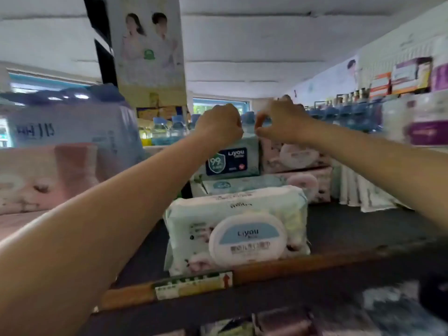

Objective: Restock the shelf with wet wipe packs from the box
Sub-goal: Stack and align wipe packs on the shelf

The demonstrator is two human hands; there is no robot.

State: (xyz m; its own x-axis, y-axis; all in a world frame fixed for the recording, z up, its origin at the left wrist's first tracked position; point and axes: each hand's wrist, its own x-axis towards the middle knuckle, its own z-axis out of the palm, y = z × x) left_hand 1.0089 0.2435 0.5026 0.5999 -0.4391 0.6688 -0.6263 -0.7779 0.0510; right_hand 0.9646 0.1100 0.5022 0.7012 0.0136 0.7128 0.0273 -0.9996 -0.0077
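Note:
A pale green wet wipe pack point(230, 161) with a dark blue "99" label stands upright at the back of the dark shelf point(351, 226), on top of a flat-lying pack point(242, 186). My left hand point(219, 124) is curled over its top left edge. My right hand point(278, 120) pinches its top right edge with thumb and fingers. Both forearms reach in from the lower corners. Nearer the shelf's orange front lip point(315, 263), another wipe pack point(237, 229) with a round white lid stands facing me. The box is out of view.
Pink packs point(43, 175) fill the left side, and more pink packs point(298, 156) sit right of the held pack. White wrapped goods point(363, 187) stand at the right. Water bottles point(169, 129) line up behind. A poster point(148, 44) hangs above. A price tag point(194, 284) sits on the lip.

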